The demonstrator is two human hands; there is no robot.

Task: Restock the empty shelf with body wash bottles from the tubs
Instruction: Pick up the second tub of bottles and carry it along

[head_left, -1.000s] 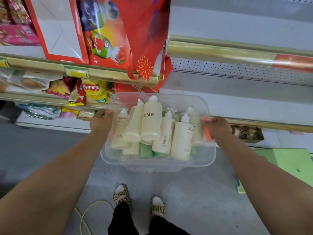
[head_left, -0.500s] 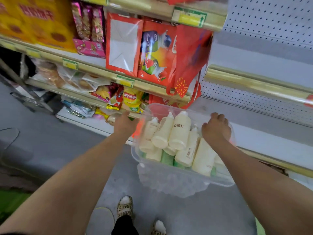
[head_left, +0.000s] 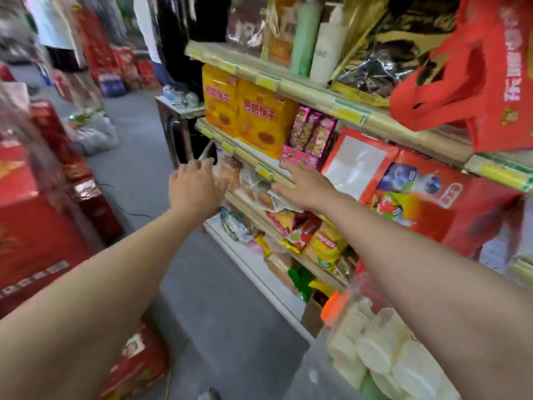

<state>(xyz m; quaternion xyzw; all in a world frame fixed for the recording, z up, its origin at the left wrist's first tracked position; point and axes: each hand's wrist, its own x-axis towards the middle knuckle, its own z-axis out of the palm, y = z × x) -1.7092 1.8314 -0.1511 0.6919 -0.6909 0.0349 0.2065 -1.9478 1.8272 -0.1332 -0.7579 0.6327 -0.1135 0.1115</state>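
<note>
I am facing a long shelving unit (head_left: 305, 92) with gold-coloured front rails, running away to my left and packed with snacks. Across the aisle, stacked red cartons (head_left: 34, 241) are standing on my left; their print is too blurred to read. A red tote bag (head_left: 490, 82) with white Chinese characters is hanging over the top shelf at the upper right.

The clear tub (head_left: 314, 368) is sitting low at my right, partly under my right forearm, with an orange handle (head_left: 334, 308) at its near end. The cream body wash bottles (head_left: 375, 353) are lying packed inside it, bases toward me.

Two yellow biscuit boxes (head_left: 259, 122) carrying red Chinese characters are standing on the second shelf.

I am stretching both arms out toward the shelves. My left hand (head_left: 193, 189) is holding nothing, its fingers loosely spread and slightly bent, in front of the shelf's far end. My right hand (head_left: 305, 186) is also empty, fingers straight and spread wide, in front of the rail under the yellow boxes; I cannot tell whether it is touching the rail.

A green bottle (head_left: 304, 36) and a white bottle (head_left: 328, 44) are standing side by side on the top shelf; the white one's grey lettering is unreadable. A yellow price tag (head_left: 264, 171) is sitting just beside my right fingertips, too blurred to read.
</note>
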